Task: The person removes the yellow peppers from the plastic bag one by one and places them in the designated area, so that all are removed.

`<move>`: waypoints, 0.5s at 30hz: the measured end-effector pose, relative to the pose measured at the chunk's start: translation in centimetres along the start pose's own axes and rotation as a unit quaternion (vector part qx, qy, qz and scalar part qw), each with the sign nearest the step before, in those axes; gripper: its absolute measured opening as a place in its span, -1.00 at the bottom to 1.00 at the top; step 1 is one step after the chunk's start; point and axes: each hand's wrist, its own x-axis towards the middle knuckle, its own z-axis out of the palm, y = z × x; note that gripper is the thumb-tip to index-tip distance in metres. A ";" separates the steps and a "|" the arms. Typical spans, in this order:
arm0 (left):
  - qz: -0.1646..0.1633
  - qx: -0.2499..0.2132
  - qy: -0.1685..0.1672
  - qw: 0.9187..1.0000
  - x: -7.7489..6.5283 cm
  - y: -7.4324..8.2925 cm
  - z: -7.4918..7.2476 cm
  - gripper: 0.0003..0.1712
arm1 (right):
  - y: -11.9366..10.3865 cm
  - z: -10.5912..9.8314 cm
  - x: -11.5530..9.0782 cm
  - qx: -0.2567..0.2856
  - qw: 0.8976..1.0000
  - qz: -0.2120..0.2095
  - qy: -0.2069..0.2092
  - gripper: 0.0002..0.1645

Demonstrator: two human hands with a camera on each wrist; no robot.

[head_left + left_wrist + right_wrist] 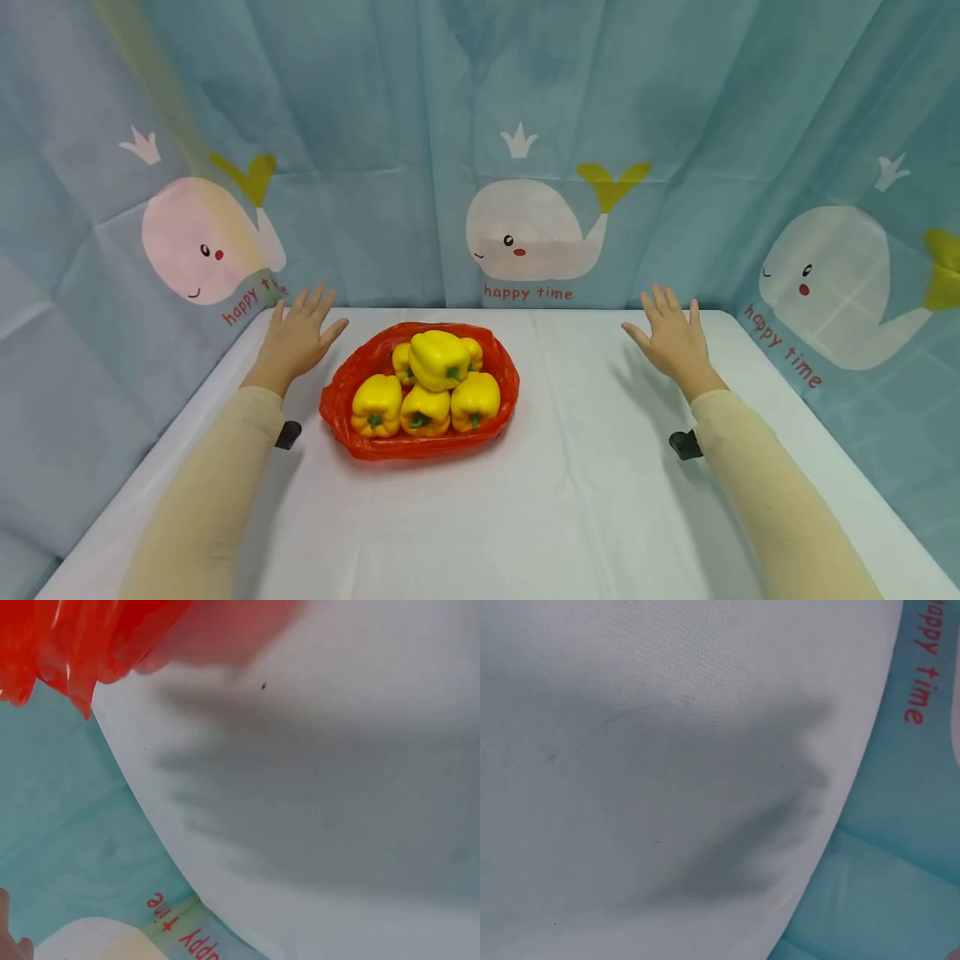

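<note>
Several yellow bell peppers (426, 415) lie heaped in a red plastic bag (349, 433) whose mouth is spread wide, left of the table's middle. One pepper rests on top of the others. My left hand (294, 337), fingers straight and spread, is held just left of the bag and grasps nothing. In the left wrist view the bag's crinkled edge (135, 637) shows at the top, with the hand's shadow on the cloth. Far to the right, my right hand (672, 340) is likewise spread and holds nothing; its shadow falls on the cloth in the right wrist view.
A white-covered table (570, 467) carries the bag. Blue curtains (375, 125) printed with whales hang behind it and along both sides. A dark wrist device (288, 434) sits under the left sleeve, and another dark device (686, 445) under the right.
</note>
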 end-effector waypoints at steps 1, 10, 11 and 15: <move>0.000 0.000 0.000 1.000 -0.1 0.0 0.0 -0.06 | 0.0 0.1 -0.1 0.002 1.000 0.000 0.002 -0.04; 0.010 -0.003 -0.006 1.000 -1.3 0.5 -0.7 -0.06 | -0.2 0.6 -0.8 0.010 1.000 -0.017 -0.001 -0.06; 0.013 -0.002 -0.006 1.000 -1.4 0.6 -0.8 -0.06 | -0.2 0.6 -0.9 0.011 1.000 -0.018 -0.001 -0.07; 0.021 -0.002 -0.005 1.000 -1.5 0.8 -1.0 -0.07 | -0.2 0.9 -1.1 0.012 1.000 -0.021 -0.001 -0.08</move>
